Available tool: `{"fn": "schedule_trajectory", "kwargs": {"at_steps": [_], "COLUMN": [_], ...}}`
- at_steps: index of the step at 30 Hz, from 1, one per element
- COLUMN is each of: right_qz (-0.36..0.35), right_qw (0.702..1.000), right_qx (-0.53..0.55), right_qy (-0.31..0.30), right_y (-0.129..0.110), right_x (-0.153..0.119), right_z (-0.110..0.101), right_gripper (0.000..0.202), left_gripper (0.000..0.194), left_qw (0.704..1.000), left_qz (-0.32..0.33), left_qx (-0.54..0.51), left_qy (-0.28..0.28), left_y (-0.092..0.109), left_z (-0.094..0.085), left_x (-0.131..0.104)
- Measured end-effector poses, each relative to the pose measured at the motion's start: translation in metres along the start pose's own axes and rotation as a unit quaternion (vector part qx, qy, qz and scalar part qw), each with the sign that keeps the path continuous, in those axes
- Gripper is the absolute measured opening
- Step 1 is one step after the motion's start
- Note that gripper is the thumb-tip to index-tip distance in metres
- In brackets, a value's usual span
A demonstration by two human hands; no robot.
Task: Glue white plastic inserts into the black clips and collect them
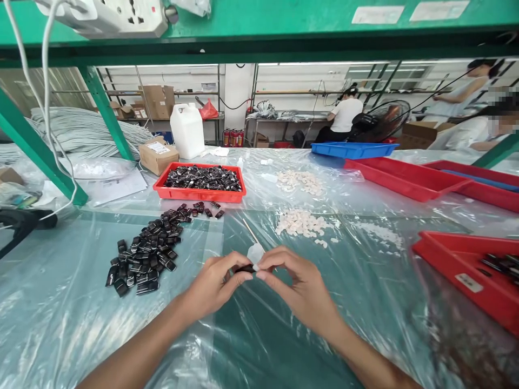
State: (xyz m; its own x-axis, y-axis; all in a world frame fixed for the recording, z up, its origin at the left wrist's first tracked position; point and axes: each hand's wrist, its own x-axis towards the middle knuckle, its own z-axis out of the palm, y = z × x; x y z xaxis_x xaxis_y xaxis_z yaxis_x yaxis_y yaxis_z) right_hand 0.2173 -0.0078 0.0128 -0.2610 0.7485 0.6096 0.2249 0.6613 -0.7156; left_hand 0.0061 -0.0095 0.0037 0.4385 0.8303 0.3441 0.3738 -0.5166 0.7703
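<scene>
Between the thumb and fingers of my left hand [219, 282] is a small black part [244, 268]. Touching its right end, my right hand [295, 278] pinches a tiny whitish piece [256, 267]. Just behind the fingertips lie a clear-white blob [255, 253] and a thin stick [250, 230]. A loose pile of black parts [152, 251] spreads to the left of my hands. Farther back, a red tray [198, 195] is full of similar black parts. Pale small pieces [302, 223] lie in a heap beyond my right hand, with a second heap [300, 182] behind.
Clear plastic film covers the green table [259, 340]. White bits [379, 233] lie at right, near a red bin [458, 265] of black parts. Behind stand a white jug [187, 131], a carton [158, 154], a blue tray [352, 149] and red trays. People sit in the background.
</scene>
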Motion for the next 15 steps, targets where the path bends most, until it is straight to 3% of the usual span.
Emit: {"fn": "schedule_trajectory", "kwargs": {"at_steps": [10, 15], "right_qz": [-0.032, -0.039], "right_qw": [0.999, 0.999], "right_qx": [-0.011, -0.001], "right_qy": [0.024, -0.012], "right_y": [-0.003, -0.001], "right_x": [-0.007, -0.006], "right_z": [0.010, 0.005], "right_gripper": [0.012, 0.015], "left_gripper": [0.015, 0.016], "left_qw": [1.000, 0.999], "left_qz": [0.008, -0.007], "left_qx": [-0.017, -0.004], "left_qy": [0.021, 0.036], "left_y": [0.000, 0.002], "left_z": [0.010, 0.013], "left_x": [-0.005, -0.008]}}
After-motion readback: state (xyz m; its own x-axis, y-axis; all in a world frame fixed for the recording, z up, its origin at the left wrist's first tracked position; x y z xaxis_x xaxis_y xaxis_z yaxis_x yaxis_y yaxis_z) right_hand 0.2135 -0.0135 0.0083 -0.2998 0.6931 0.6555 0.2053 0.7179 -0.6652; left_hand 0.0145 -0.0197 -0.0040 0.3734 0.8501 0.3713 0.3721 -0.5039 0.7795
